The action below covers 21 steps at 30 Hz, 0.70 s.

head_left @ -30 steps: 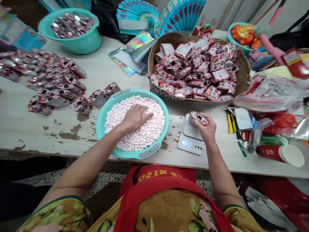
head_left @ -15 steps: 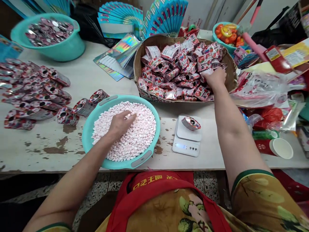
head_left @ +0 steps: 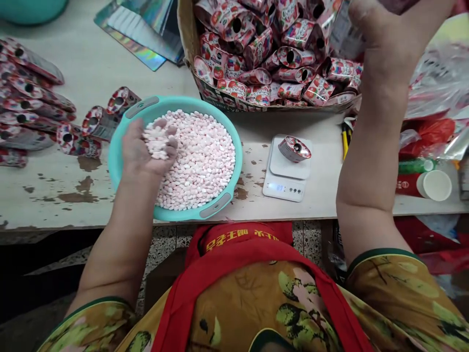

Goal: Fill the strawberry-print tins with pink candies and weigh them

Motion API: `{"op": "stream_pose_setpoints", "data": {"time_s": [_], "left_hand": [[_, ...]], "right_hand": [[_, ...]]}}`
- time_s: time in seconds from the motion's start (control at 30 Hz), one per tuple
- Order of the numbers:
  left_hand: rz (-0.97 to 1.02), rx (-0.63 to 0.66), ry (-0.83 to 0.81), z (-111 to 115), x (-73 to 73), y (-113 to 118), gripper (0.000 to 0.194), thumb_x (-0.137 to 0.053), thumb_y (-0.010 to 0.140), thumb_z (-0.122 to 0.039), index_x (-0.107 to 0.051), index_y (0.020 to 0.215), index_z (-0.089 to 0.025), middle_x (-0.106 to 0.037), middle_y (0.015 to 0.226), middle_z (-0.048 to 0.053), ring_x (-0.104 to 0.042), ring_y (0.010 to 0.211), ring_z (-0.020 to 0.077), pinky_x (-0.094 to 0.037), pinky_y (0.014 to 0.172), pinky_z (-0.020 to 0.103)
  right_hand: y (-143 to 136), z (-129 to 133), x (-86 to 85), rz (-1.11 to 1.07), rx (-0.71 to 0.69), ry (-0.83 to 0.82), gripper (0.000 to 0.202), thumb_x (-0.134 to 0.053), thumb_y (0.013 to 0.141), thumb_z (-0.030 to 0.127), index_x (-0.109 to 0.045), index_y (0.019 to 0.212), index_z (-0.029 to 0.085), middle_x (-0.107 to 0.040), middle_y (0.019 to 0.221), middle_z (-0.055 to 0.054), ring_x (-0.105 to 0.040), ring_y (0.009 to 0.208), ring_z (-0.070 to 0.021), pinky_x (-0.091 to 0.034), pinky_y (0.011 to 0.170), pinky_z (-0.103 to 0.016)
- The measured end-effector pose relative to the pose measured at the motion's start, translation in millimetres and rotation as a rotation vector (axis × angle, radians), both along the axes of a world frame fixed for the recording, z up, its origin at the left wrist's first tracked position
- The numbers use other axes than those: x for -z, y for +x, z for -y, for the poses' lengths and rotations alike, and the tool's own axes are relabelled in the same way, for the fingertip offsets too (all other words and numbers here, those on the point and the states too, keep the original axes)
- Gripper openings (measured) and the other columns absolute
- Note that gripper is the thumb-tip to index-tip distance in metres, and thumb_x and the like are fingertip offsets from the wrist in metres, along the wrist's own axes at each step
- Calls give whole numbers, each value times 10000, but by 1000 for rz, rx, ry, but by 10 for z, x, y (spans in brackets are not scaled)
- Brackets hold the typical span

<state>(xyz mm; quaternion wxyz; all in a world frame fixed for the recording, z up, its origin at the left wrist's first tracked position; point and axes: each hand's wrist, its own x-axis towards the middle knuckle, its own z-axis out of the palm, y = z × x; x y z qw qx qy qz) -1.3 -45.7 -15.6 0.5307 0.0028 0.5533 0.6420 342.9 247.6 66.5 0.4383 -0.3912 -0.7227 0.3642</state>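
My left hand point(head_left: 144, 149) is turned palm up over the left side of a turquoise basin point(head_left: 239, 161). In its cupped fingers lies a heap of small pale pink and white candies point(head_left: 157, 139). More of the same candies point(head_left: 200, 156) fill the basin. At the top edge, my right hand point(head_left: 384, 29) is raised at the right side of a cardboard box point(head_left: 188, 41); its fingers are smeared and partly cut off. A blurred grey-and-red packet point(head_left: 344, 34) is beside it, and I cannot tell whether it is gripped. Small strawberry-printed packets point(head_left: 258, 49) with round holes crowd the box.
One printed packet point(head_left: 294, 148) rests on a white digital scale point(head_left: 286, 188) with a lit display. Several more packets point(head_left: 32, 105) stand at the left. Shiny holographic cards point(head_left: 135, 36) lie behind the basin. A paper cup point(head_left: 434, 186) and plastic bags point(head_left: 436, 139) are at the right.
My left hand has turned palm up and lifted a heap of candies, moving left. My right hand has risen from among the packets toward the upper right. The view has tilted down.
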Motion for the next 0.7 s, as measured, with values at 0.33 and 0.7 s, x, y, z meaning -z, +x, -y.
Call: {"op": "stream_pose_setpoints", "data": {"time_s": [0.33, 0.7], "left_hand": [[-85, -94, 96, -51, -350, 273, 366, -584, 940, -500, -475, 756, -204, -463, 585, -23, -322, 424, 56, -191, 334, 176], [-364, -237, 273, -273, -564, 639, 403, -620, 948, -597, -577, 885, -201, -583, 742, 2, -637, 629, 118, -491, 553, 222]], "right_hand": [[-961, 2171, 613, -49, -378, -525, 598, -825, 723, 596, -683, 1185, 243, -753, 1062, -34, -722, 992, -237, -602, 894, -400], [-1628, 2265, 647, -53, -477, -310, 498, -854, 736, 443, -737, 1170, 227, -754, 1211, -52, -690, 1162, -264, -519, 1087, -435]]}}
